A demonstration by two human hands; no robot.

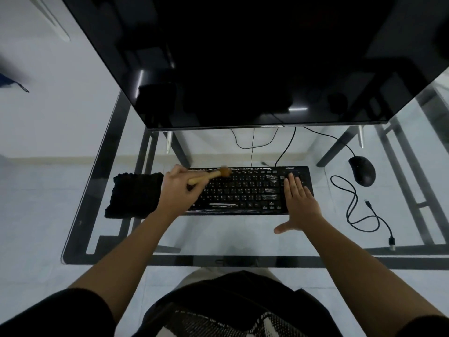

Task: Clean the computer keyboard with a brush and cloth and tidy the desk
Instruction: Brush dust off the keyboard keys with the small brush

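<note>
A black keyboard [245, 190] lies on the glass desk [218, 239] below the monitor. My left hand [177, 190] grips a small wooden-handled brush [213, 175]; its brown bristle head rests on the keyboard's top key row, left of the middle. My right hand [300, 203] lies flat with fingers spread on the keyboard's right end, over the number pad, thumb out over the glass. A black cloth [134, 194] lies folded on the desk just left of the keyboard, partly behind my left wrist.
A large dark monitor [243, 59] overhangs the back of the desk. A black mouse [362, 170] sits at the right, with a loose black cable [357, 210] coiled in front of it. Thin wires [252, 142] trail behind the keyboard. The desk's near edge is by my lap.
</note>
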